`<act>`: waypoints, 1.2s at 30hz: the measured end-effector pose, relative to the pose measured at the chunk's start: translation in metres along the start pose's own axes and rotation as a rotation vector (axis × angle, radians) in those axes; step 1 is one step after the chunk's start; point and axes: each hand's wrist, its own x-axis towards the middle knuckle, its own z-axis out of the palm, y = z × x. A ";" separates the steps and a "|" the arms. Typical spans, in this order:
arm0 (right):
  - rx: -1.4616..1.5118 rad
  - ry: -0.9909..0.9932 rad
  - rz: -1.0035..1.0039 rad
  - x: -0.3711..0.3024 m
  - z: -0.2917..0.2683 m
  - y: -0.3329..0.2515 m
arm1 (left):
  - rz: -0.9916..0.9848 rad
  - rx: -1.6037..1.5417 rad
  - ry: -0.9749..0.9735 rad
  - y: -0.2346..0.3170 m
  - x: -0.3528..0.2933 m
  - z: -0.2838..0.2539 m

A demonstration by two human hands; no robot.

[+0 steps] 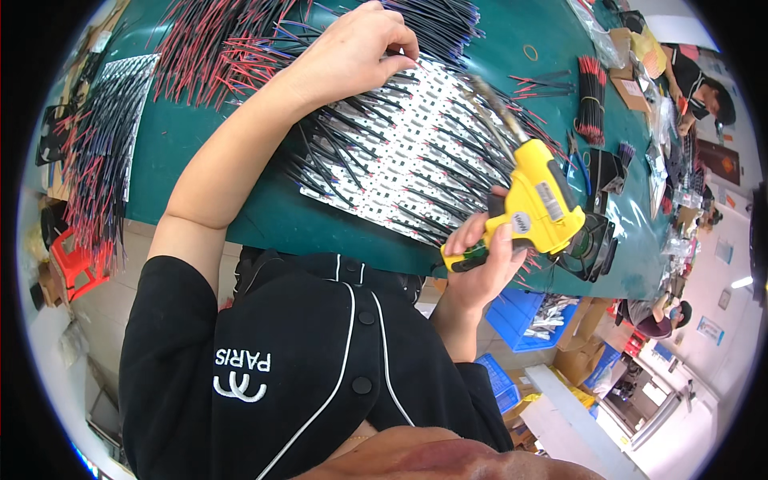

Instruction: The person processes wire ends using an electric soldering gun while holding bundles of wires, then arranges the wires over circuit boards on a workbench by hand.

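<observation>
My right hand [488,260] is wrapped round the handle of a yellow soldering gun [544,200], whose metal tip points up and left over the white circuit board panel [408,120]. Rows of black wires [336,148] are joined to this panel and stick out on both sides. At the panel's far edge my left hand [368,52] is closed in a pinch. Whatever sits between its fingertips is too small to make out. Close by that hand lies a large pile of red and black wires [216,48].
On the left stands another wired panel [104,136]. A banded wire bundle [591,100], pliers [578,160] and a small fan [588,248] are on the green table [264,216] at right. Below its edge is a blue bin [520,320]. Other people sit far right.
</observation>
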 end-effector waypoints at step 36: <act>-0.360 -0.032 -0.086 0.003 0.017 0.008 | -0.029 -0.064 0.153 -0.009 -0.003 0.013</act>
